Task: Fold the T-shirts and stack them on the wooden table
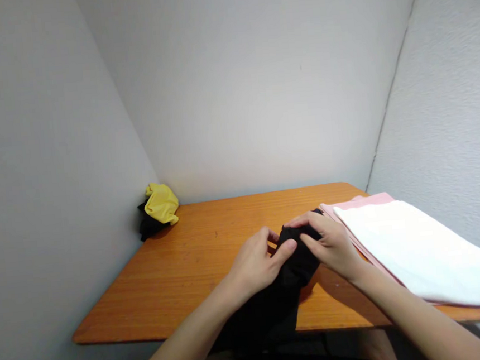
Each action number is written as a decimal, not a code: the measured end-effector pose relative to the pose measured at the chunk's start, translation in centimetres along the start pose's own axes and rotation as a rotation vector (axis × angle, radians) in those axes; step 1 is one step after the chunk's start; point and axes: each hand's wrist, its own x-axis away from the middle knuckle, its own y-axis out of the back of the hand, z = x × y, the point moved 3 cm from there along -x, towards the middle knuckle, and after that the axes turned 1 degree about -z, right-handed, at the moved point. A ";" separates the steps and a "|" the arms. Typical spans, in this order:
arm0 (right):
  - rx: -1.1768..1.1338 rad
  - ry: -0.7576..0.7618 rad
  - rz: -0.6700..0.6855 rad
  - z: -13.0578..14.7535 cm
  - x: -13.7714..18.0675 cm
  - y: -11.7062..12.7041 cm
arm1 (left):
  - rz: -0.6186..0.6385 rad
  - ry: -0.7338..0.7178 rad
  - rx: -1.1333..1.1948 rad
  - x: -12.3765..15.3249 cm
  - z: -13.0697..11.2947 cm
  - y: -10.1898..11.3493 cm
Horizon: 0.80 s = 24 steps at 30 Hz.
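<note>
A piece of black cloth (281, 294) lies over the front edge of the wooden table, its upper end bunched and lifted between my hands. My left hand (261, 259) pinches the left side of that end, thumb on top. On the other side, my right hand (327, 239) grips the cloth with thumb and fingers near its top edge. What kind of garment or cloth it is, I cannot make out. Folds hide some of my fingertips.
White folded cloth (423, 253) lies on pink folded cloth (329, 210) along the right of the table (197, 262). At the far left corner sit a crumpled yellow cloth (162, 202) and a black one (151, 226). Walls rise at the left, back and right.
</note>
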 end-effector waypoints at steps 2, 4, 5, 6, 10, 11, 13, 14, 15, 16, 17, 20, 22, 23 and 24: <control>-0.008 0.126 0.054 1.5 -0.4 0.0 | -0.012 0.015 0.069 -0.8 0.4 -1.7; 0.102 0.192 0.017 1.8 -0.4 0.7 | 0.023 0.030 0.207 -0.9 0.9 -2.4; 0.179 0.205 -0.026 1.6 -0.2 1.2 | 0.061 0.053 0.306 -0.7 1.2 -2.4; 0.242 0.206 -0.073 1.2 0.0 1.9 | 0.104 0.092 0.417 -0.5 1.4 -2.2; 0.189 0.149 -0.214 -0.6 1.2 4.0 | 0.089 0.279 0.738 0.3 1.7 0.6; 0.141 0.116 -0.248 -0.8 1.5 4.2 | 0.049 0.296 0.768 0.5 1.6 1.3; 0.080 0.079 -0.272 -0.2 1.7 4.1 | 0.022 0.283 0.788 0.8 0.8 1.8; 0.064 0.091 -0.245 0.6 1.6 3.7 | 0.036 0.264 0.778 0.9 0.2 1.5; 0.050 0.119 -0.202 1.7 1.5 3.2 | 0.050 0.237 0.756 1.1 -0.5 1.0; 0.036 0.151 -0.152 3.0 1.4 2.7 | 0.050 0.207 0.729 1.2 -1.2 0.4; 0.019 0.170 -0.112 4.3 1.3 2.3 | 0.034 0.170 0.703 1.4 -1.8 -0.2; -0.027 0.075 -0.074 7.1 1.2 2.3 | -0.048 0.073 0.701 2.4 -2.9 -1.1; -0.060 -0.071 -0.085 7.6 1.3 3.1 | -0.100 0.068 0.763 3.5 -2.4 0.0; -0.094 -0.149 -0.089 7.5 1.4 3.5 | -0.144 0.083 0.786 4.2 -1.8 1.2; -0.138 -0.221 -0.103 7.3 1.6 4.0 | -0.207 0.103 0.792 4.9 -0.9 2.8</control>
